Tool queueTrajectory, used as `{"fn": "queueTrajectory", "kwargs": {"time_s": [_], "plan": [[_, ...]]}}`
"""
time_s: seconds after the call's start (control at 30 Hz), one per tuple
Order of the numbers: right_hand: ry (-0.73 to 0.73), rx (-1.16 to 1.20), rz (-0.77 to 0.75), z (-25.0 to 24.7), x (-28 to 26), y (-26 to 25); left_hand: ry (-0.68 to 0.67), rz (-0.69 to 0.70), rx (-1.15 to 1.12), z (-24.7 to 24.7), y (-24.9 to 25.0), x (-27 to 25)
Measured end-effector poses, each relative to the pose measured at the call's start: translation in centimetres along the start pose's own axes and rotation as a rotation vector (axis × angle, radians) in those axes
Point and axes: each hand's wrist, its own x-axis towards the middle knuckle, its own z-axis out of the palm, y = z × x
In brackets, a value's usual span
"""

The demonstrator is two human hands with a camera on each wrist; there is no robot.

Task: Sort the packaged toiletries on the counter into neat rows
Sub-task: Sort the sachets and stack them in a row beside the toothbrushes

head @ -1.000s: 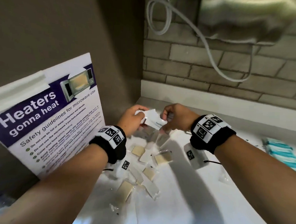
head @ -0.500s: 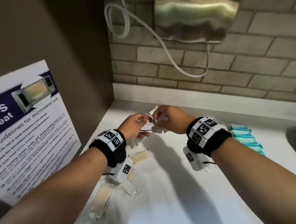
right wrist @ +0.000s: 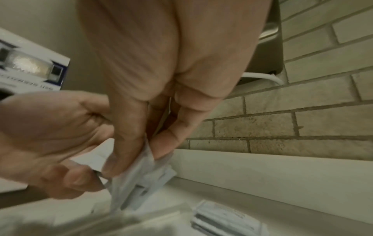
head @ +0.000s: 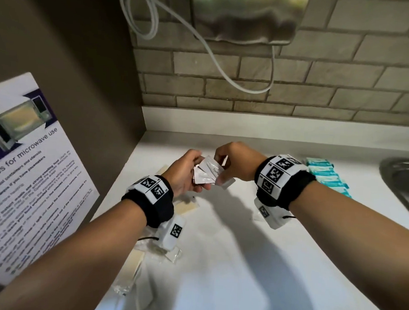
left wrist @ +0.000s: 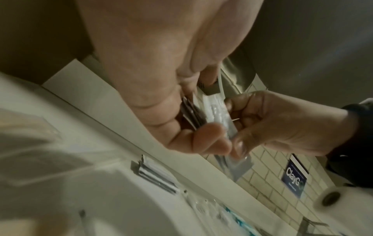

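My left hand [head: 193, 172] holds a small stack of white sachets [head: 208, 172] above the white counter [head: 241, 251], near the back left corner. My right hand [head: 221, 173] meets it and pinches a clear packet [left wrist: 221, 115] at the front of that stack between thumb and forefinger. In the right wrist view the pinched packets [right wrist: 141, 174] hang below the thumb. Clear packets with beige contents [head: 186, 207] lie under my left wrist. A stack of white sachets [left wrist: 155, 174] lies by the back wall. Teal packets [head: 325, 176] sit in a row at the right.
A microwave safety poster [head: 20, 169] leans against the brown side wall at the left. A metal sink [head: 403, 182] is set in at the far right. A steel wall unit [head: 248, 15] with a white cable [head: 218, 60] hangs on the brick wall.
The view has swung right, so the poster has slid to the left edge and the sink has come in. Both hands stay together on the sachets, now right of the beige packets.
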Motion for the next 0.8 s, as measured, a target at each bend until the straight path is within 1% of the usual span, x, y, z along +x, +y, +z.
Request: {"fn": "queueTrajectory", "kwargs": {"time_s": [0.07,0.17,0.27,0.33,0.4,0.43,0.5,0.53,0.6,0.73,0.77,0.8], "plan": [[-0.023,-0.032,-0.012,0.7,-0.3,0.4,-0.062,0.001,0.108,0.6,-0.6,-0.1],[-0.019,-0.022,-0.004,1.9,-0.6,0.9,-0.055,0.055,0.300,1.3,-1.2,-0.3],[0.004,-0.046,0.036,3.3,-1.7,1.6,-0.062,0.080,0.412,1.5,-2.1,-0.6],[-0.050,-0.107,0.093,4.3,-2.8,2.0,-0.101,0.076,0.464,1.4,-2.7,-1.1],[-0.144,-0.211,0.129,5.1,-4.0,2.0,-0.158,0.074,0.509,1.7,-3.4,-1.8],[-0.183,-0.276,0.127,5.4,-4.4,1.8,-0.193,0.082,0.590,1.9,-3.6,-2.1],[-0.229,-0.354,0.107,6.1,-5.2,1.5,-0.252,0.123,0.911,2.5,-3.7,-3.0],[-0.245,-0.365,0.107,6.7,-5.6,1.5,-0.259,0.150,1.098,2.9,-3.8,-3.4],[-0.250,-0.368,0.110,7.7,-6.0,1.5,-0.247,0.186,1.333,3.5,-4.0,-4.2],[-0.223,-0.327,0.107,9.1,-6.7,2.0,-0.242,0.191,1.640,4.3,-5.4,-4.4],[-0.217,-0.305,0.107,9.3,-6.8,2.2,-0.230,0.173,1.660,4.5,-5.7,-4.2],[-0.211,-0.276,0.109,9.6,-6.9,2.3,-0.214,0.146,1.632,4.7,-6.0,-4.1]]}}
